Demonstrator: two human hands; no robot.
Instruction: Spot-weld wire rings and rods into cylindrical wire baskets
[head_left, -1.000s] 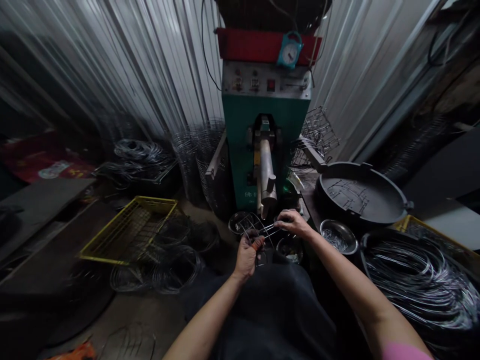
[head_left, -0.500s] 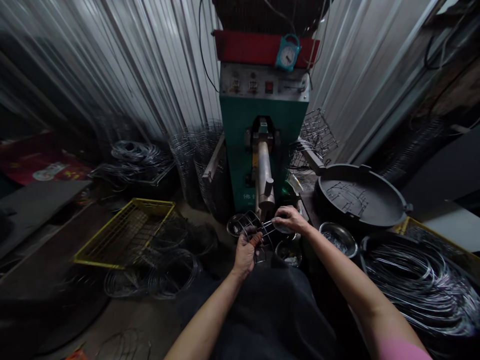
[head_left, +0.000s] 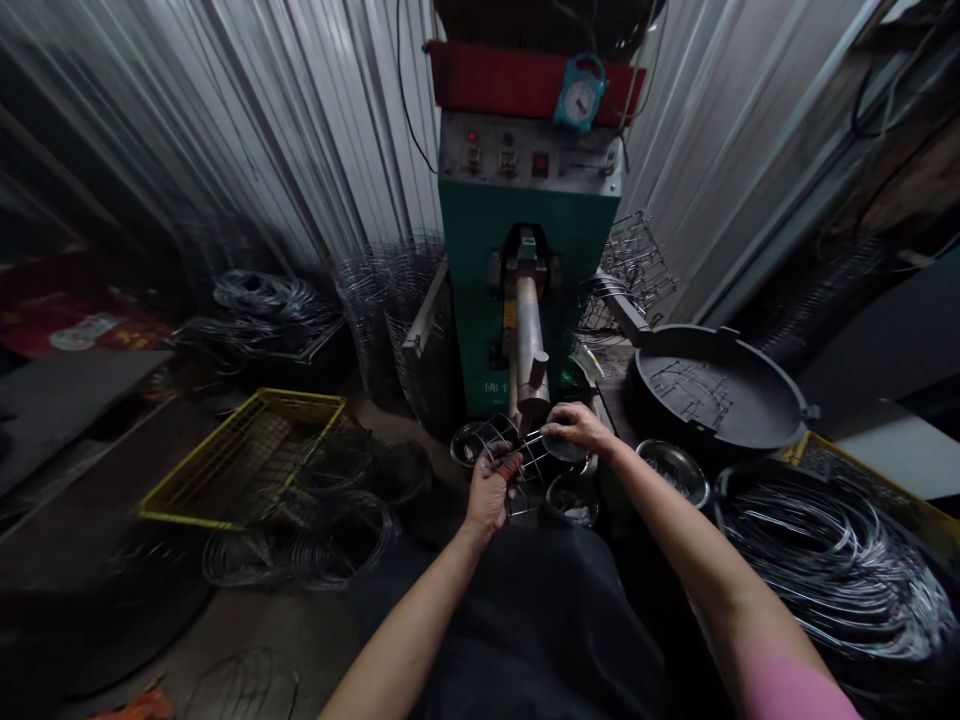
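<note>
My left hand is closed round a small wire frame of thin metal rods, under the tip of the machine's arm. Something orange-brown shows at its thumb and fingers; I cannot make out whether it is a finger cover. My right hand pinches the end of a thin metal rod that reaches left onto the frame. Just above the frame ends the thick metal arm of the green machine, with an electrode-like tip close to the rods. Whether the tip touches them I cannot tell.
Metal bowls stand around the hands. A black round pan with small wire pieces is at right, above coiled wire. A yellow basket and wire rings lie left. A blue dial clock hangs on the machine.
A red light now glows on the machine's panel. The view has shifted slightly. Both hands keep their hold on the wire frame and rod, almost in the same place under the machine's arm.
</note>
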